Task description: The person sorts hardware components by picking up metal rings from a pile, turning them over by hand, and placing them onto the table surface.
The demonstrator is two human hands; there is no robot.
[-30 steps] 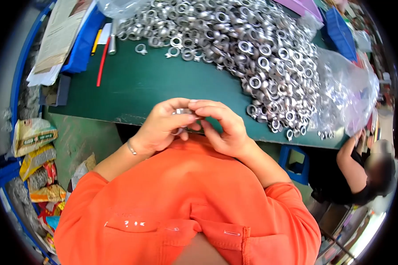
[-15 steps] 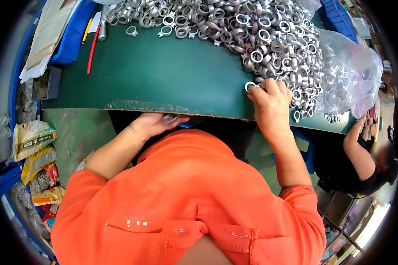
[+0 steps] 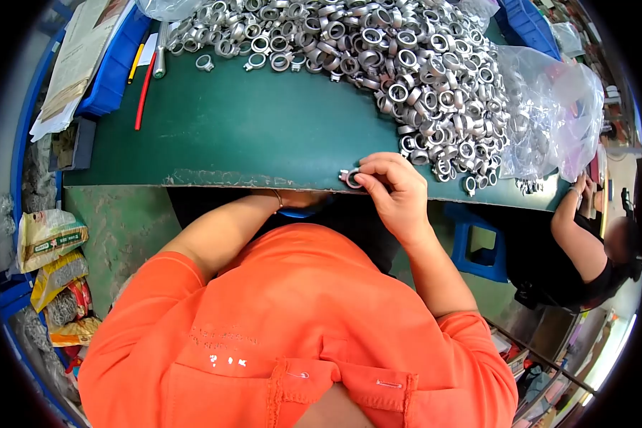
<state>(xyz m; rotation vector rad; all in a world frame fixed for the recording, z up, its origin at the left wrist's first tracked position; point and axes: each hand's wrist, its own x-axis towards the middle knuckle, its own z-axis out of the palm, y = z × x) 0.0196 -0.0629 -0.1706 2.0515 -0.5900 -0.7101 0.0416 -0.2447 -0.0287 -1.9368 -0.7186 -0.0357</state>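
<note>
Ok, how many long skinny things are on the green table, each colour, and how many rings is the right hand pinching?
Red stick: 1
Yellow stick: 1
Silver rod: 1
Metal ring pinched by the right hand: 1
Total: 4

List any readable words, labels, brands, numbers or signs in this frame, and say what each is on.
No text reads with certainty.
Paper sheets: print too small.
Bag with green label: lettering too blurred.
Orange shirt: small white marks on the front, no legible word.
</note>
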